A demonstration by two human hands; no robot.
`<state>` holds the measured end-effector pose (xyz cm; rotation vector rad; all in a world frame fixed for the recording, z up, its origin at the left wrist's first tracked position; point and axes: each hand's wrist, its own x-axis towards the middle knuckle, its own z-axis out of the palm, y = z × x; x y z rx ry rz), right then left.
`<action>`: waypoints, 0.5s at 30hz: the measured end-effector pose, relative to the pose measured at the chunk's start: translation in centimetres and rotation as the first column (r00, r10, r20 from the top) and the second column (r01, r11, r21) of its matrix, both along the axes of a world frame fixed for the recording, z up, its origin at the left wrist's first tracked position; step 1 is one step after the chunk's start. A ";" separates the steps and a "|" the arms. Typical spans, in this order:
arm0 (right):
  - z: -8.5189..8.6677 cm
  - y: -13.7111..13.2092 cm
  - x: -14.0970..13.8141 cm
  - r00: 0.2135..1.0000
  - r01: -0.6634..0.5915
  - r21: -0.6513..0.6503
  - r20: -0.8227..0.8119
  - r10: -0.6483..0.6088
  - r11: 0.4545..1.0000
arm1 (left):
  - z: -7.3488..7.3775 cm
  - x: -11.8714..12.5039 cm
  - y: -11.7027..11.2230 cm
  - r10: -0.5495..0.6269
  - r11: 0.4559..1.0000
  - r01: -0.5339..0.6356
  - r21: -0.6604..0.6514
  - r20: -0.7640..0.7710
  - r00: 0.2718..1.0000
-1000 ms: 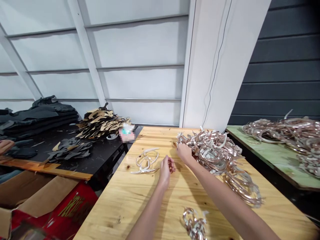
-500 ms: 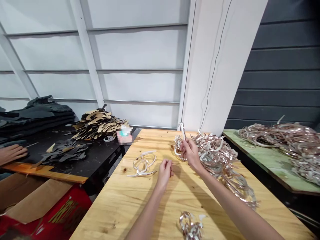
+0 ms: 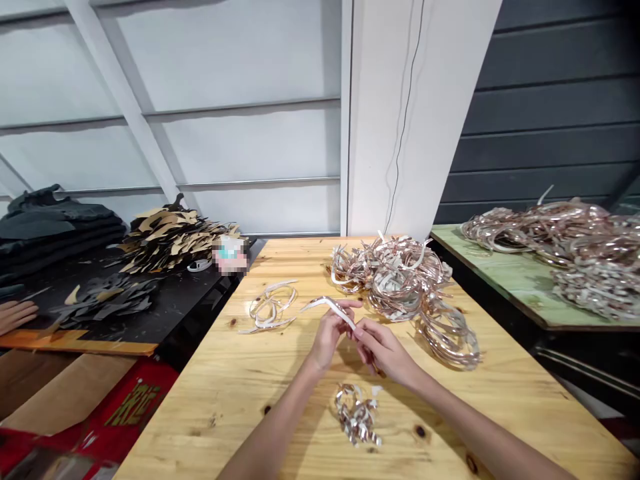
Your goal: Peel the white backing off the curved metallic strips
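Note:
My right hand (image 3: 379,343) pinches one end of a curved, shiny white-and-rose-gold strip (image 3: 327,303) above the wooden table. Beside it, my left hand (image 3: 331,333) is closed around the same strip, whose bent free end points left. A big tangled pile of rose-gold strips (image 3: 395,273) lies just beyond my right hand, with a looped bundle (image 3: 450,333) at its near right. To the left of my hands rest a few loose white strips (image 3: 273,310). Short curled scraps (image 3: 357,413) lie on the table nearer to me.
The wooden table (image 3: 210,400) stands between a black table (image 3: 175,313) with piles of dark and tan cut pieces (image 3: 170,233) and a green table (image 3: 505,280) with more strips. A cardboard box (image 3: 65,393) and another person's hand (image 3: 17,317) are at left.
My right hand has drawn the strip back from the pile toward me, and my left hand has come up to it and taken hold. The view has shifted slightly.

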<state>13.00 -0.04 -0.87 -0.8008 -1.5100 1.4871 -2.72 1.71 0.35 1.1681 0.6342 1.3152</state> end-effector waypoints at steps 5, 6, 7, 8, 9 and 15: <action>-0.1 0.1 0.4 0.968 0.134 0.104 0.198 -0.152 0.986 | -0.5 -0.7 0.7 0.032 0.996 -0.022 0.083 -0.124 0.992; -0.3 0.2 0.6 0.952 0.145 0.157 0.248 -0.181 0.977 | -0.5 -0.7 0.7 0.082 0.994 -0.069 0.086 -0.151 0.985; -0.4 0.3 0.8 0.935 0.149 0.203 0.290 -0.205 0.968 | -0.4 -0.7 0.8 0.141 0.988 -0.126 0.091 -0.179 0.974; -0.6 0.4 0.9 0.919 0.151 0.241 0.324 -0.226 0.959 | -0.4 -0.6 0.8 0.198 0.978 -0.180 0.102 -0.209 0.958; -0.8 0.4 1.0 0.905 0.152 0.271 0.348 -0.244 0.950 | -0.3 -0.6 0.9 0.239 0.969 -0.216 0.118 -0.238 0.941; -1.5 0.9 1.0 0.846 0.152 0.366 0.432 -0.312 0.918 | -0.3 -0.8 1.2 0.314 0.945 -0.256 0.204 -0.342 0.886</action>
